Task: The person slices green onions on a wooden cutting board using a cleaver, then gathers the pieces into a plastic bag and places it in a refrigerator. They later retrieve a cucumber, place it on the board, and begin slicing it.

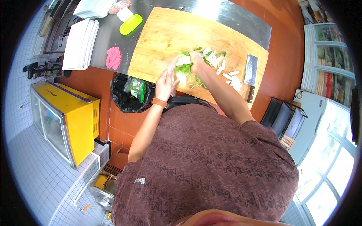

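My left hand (164,86) is closed on the edge of a clear plastic bag (172,69) at the near edge of the wooden cutting board (158,45). Green and white chopped vegetables (183,69) show at the bag, between my two hands. My right hand (195,60) is closed around some of these vegetables, its fingertips partly hidden. More white and green pieces (213,58) lie on the board just right of that hand. Farther right are loose white slices (234,80) and a cleaver (250,71) with a dark handle, lying flat.
A pink cloth (113,58), a lime-green oblong item (131,25) and stacked white trays (81,45) are on the metal counter (100,39), left of the board. Below its near edge hangs a black-lined bin (120,98). A yellow glass-front cooler (71,116) stands at left.
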The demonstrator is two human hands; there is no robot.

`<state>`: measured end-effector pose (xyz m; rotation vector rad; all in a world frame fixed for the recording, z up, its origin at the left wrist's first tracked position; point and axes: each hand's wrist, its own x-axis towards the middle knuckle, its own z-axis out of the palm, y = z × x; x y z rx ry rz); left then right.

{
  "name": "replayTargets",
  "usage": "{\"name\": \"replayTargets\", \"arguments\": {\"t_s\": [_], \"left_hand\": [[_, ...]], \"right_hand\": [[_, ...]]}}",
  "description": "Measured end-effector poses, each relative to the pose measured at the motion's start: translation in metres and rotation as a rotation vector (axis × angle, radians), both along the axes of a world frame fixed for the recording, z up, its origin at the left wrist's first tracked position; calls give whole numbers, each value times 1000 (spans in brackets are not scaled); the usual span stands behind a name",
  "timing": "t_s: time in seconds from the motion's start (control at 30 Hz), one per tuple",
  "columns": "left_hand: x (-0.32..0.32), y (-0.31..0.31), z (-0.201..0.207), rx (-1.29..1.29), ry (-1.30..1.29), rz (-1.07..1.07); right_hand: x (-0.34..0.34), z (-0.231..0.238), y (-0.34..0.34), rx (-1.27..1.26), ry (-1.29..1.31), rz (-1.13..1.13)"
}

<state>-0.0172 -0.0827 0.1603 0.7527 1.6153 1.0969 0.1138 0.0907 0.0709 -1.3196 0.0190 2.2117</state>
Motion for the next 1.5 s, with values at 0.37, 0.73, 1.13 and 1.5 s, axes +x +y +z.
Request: {"name": "replayTargets", "arguments": {"t_s": [0.37,0.73,1.13,1.5], "left_hand": [[-109,34,25,168,197,160],[-131,16,-25,102,255,-87],[-111,-7,-21,79,447,14],[-23,-31,26,426,746,-250]], "right_hand": [[-49,78,15,457,-540,307],[54,79,-73,1067,-714,232],[194,-77,-140,864,-1909,-8],[209,-48,-97,1166,-1788,105]]}}
